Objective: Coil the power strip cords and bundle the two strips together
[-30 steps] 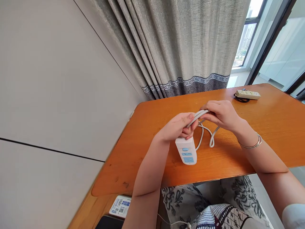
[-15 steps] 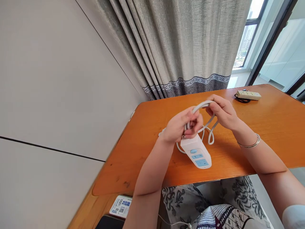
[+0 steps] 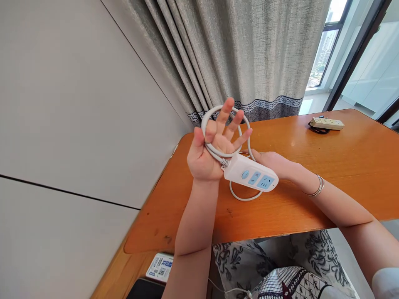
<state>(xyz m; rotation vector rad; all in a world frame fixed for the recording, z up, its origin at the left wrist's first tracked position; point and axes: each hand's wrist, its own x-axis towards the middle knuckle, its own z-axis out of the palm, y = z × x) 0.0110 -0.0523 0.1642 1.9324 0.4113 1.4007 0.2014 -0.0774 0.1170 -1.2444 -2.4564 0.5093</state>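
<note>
My left hand point(image 3: 215, 145) is raised above the table, palm up, its fingers spread. Loops of white power cord point(image 3: 204, 121) lie across its palm and around its fingers. The white power strip point(image 3: 240, 168), with blue sockets and a blue switch, slants from the heel of this hand down to the right. My right hand point(image 3: 274, 162) is just behind the strip, near a strand of the cord. Its fingers are mostly hidden by the strip and cord, so their grip does not show. Another loop of cord hangs or lies below the strip.
A cream power strip point(image 3: 327, 123) with a black cord lies at the far right of the wooden table point(image 3: 311, 158). A grey curtain point(image 3: 255, 54) hangs behind the table, and a pale panel point(image 3: 68, 104) stands along its left. A white printed box point(image 3: 159, 267) sits lower left.
My left hand has turned palm up, opened and moved up and left, with cord loops over it. The strip has swung to point right. My right hand has dropped behind it.
</note>
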